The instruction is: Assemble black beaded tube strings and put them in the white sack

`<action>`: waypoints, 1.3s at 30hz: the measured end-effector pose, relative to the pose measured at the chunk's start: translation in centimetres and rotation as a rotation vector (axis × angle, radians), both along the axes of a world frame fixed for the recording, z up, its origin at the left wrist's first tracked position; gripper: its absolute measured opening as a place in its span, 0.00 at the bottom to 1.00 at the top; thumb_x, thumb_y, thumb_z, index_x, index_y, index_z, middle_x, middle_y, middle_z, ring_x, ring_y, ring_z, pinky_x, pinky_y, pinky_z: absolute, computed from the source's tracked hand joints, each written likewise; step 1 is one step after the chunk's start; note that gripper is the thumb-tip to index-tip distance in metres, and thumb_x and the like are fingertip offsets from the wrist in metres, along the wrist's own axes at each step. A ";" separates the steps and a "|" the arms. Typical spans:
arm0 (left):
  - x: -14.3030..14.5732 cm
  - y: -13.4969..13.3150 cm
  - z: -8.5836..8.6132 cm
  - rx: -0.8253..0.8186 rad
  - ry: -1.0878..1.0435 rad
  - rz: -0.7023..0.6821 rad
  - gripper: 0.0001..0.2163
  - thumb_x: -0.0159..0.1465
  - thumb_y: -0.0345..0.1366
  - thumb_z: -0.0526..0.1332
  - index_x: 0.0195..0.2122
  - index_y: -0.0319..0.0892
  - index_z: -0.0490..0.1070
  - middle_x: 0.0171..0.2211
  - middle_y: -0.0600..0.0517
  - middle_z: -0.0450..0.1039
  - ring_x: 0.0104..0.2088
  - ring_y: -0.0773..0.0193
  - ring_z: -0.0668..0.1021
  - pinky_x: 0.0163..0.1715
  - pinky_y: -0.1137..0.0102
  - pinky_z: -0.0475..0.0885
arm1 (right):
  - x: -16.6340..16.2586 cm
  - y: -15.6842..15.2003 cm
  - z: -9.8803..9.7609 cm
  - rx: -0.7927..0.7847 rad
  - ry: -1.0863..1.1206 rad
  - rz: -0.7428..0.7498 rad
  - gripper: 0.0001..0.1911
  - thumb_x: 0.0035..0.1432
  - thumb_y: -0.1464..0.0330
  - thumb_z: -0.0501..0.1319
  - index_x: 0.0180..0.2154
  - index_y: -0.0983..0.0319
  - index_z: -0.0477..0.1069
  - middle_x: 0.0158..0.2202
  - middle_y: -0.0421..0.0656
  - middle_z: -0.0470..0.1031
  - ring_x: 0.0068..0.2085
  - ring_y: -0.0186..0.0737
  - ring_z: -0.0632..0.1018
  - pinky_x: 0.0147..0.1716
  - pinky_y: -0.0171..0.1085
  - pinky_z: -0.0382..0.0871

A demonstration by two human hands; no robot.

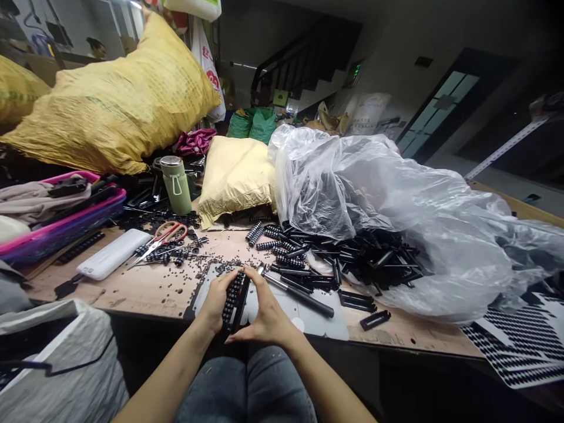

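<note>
A narrow black strip [234, 301] studded with small white-marked pieces is held upright between both hands at the table's front edge. My left hand [215, 304] grips its left side with fingers curled. On the strip's right side my right hand [264, 314] wraps it, fingertips at the top end. Under the hands lies a pale flat sheet [308, 317]. A black pen-like rod [299, 295] rests just right of my right hand. Small black beads [220, 267] lie scattered beyond the hands.
A heap of black strips [352, 258] spills from a big clear plastic bag [396, 200] at right. Scissors [161, 238], a white power bank [112, 254] and a green bottle [176, 185] stand left. Yellow sacks [118, 94] and a pink tray [66, 223] sit behind.
</note>
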State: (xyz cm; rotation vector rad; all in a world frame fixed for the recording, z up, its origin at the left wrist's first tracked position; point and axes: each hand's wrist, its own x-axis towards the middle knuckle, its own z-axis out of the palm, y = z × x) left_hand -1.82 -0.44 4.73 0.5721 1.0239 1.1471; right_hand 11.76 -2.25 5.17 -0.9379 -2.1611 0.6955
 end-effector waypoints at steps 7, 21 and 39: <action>0.5 -0.6 0.3 -0.044 -0.008 -0.037 0.14 0.52 0.41 0.60 0.34 0.37 0.67 0.16 0.56 0.65 0.14 0.66 0.71 0.12 0.73 0.67 | -0.2 -0.1 -0.4 -0.068 -0.004 -0.026 0.59 0.30 0.56 0.70 0.58 0.64 0.39 0.60 0.56 0.47 0.61 0.48 0.51 0.59 0.46 0.48; 0.9 -0.6 -0.1 -0.072 0.106 -0.092 0.11 0.55 0.41 0.58 0.32 0.37 0.67 0.15 0.56 0.64 0.13 0.69 0.70 0.12 0.76 0.66 | -0.5 -0.3 -2.2 -0.167 0.066 -0.083 0.56 0.30 0.65 0.70 0.57 0.63 0.41 0.57 0.52 0.51 0.58 0.45 0.57 0.57 0.42 0.52; -3.2 -0.6 -6.8 1.033 1.410 -0.441 0.23 0.59 0.21 0.44 0.53 0.44 0.61 0.37 0.46 0.66 0.38 0.63 0.69 0.40 0.66 0.69 | 6.3 0.6 -3.9 0.039 -0.773 -0.724 0.09 0.54 0.65 0.56 0.37 0.62 0.67 0.36 0.48 0.68 0.41 0.47 0.66 0.39 0.44 0.62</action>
